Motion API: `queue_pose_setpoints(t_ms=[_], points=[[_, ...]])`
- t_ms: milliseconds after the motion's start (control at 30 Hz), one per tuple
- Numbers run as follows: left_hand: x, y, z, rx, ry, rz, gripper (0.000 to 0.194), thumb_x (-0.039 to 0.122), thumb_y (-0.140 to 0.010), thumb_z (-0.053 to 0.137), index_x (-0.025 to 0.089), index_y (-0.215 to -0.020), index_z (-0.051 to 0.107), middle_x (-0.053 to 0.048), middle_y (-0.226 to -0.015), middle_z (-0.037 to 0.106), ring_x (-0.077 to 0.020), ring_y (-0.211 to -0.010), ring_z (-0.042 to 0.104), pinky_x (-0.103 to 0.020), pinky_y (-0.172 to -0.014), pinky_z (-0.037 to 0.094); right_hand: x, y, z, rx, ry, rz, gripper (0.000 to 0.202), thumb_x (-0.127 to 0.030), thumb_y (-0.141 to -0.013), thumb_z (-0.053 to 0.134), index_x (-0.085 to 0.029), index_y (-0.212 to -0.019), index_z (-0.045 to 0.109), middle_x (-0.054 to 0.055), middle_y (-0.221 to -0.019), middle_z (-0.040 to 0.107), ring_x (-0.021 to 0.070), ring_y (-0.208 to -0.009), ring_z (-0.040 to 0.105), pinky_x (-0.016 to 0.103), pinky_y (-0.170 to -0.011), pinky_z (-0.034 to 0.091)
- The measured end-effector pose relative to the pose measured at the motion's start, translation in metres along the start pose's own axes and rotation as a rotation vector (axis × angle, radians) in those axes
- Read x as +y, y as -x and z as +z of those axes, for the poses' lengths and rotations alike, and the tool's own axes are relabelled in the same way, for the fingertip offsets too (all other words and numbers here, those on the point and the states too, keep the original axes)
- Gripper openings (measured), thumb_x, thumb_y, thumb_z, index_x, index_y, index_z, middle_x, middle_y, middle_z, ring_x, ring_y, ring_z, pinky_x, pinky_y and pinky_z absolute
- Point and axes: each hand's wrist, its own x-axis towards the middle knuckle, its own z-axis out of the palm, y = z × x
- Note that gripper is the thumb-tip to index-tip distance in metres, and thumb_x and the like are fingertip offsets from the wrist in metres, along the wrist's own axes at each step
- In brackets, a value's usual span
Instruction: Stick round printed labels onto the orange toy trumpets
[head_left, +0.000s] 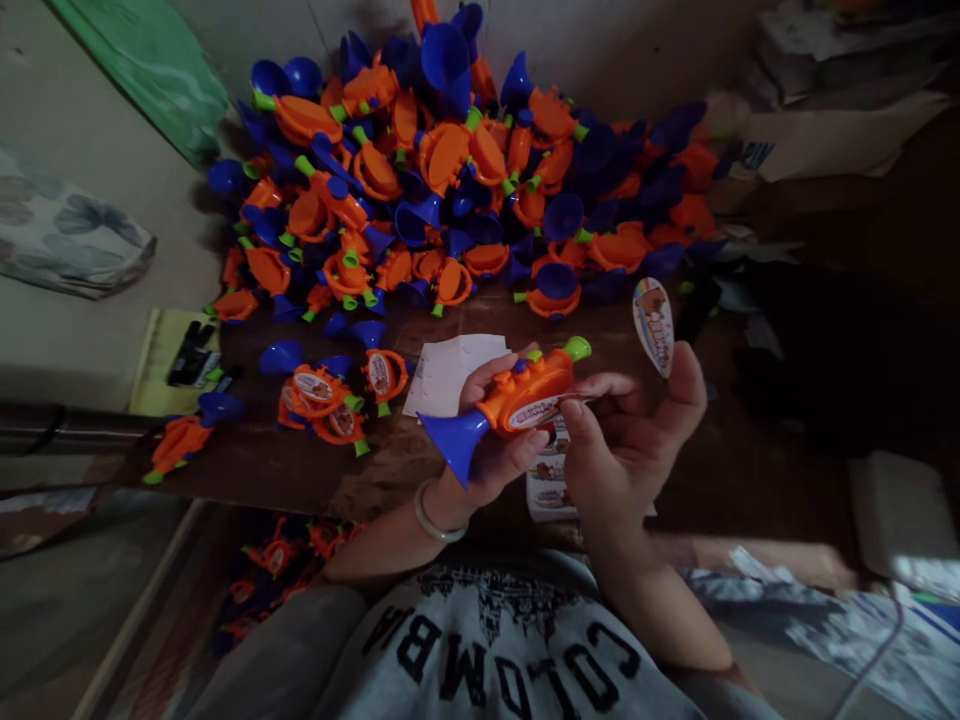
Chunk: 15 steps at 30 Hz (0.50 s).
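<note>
My left hand (pixel 499 455) is wrapped round an orange toy trumpet (pixel 536 385) with a blue bell at its left end and a light green mouthpiece at its upper right. Thumb and index finger of my right hand (pixel 626 450) pinch the edge of an oval sticker (pixel 546 410) that lies against the trumpet's side. A second drop-shaped sticker (pixel 654 325) clings to a raised fingertip of the same hand. Below the trumpet, partly hidden by my hands, is a sticker sheet (pixel 549 488) on the brown table (pixel 300 475).
A big heap of toy trumpets (pixel 446 155) fills the table's back. To the left sit several stickered trumpets (pixel 322 395), a single trumpet (pixel 180 440) and a yellow pad (pixel 154 365) with black items. White paper (pixel 450 370) lies behind my left hand. More trumpets (pixel 277 555) are below the table edge.
</note>
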Motion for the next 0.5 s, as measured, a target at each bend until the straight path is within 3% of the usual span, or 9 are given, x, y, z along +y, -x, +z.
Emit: queue_pose_setpoints(t_ms=[200,500], points=[[0.0005,-0.0007,0.0019,0.037,-0.006,-0.024,0.066,0.049,-0.093,0.078,0.034,-0.149,0.045,-0.01,-0.169,0.05,-0.0329,-0.152,0.056,-0.054,-0.129,0.048,-0.0004,-0.0007,0.003,0.012,0.016,-0.005,0.081,-0.017,-0.091,0.074,-0.045,-0.159,0.041,-0.003,-0.096,0.068,0.0124,-0.078,0.066,0.023,-0.071,0.064],[0.0035,-0.0011,0.0027,0.076,0.071,-0.019,0.062,0.041,-0.094,0.079,0.031,-0.149,0.051,-0.01,-0.164,0.056,-0.0316,-0.149,0.059,-0.05,-0.127,0.048,-0.0028,-0.0019,0.0068,0.034,-0.074,0.034,0.082,-0.014,-0.088,0.078,-0.047,-0.155,0.046,-0.007,-0.097,0.07,0.0093,-0.078,0.068,0.02,-0.073,0.062]])
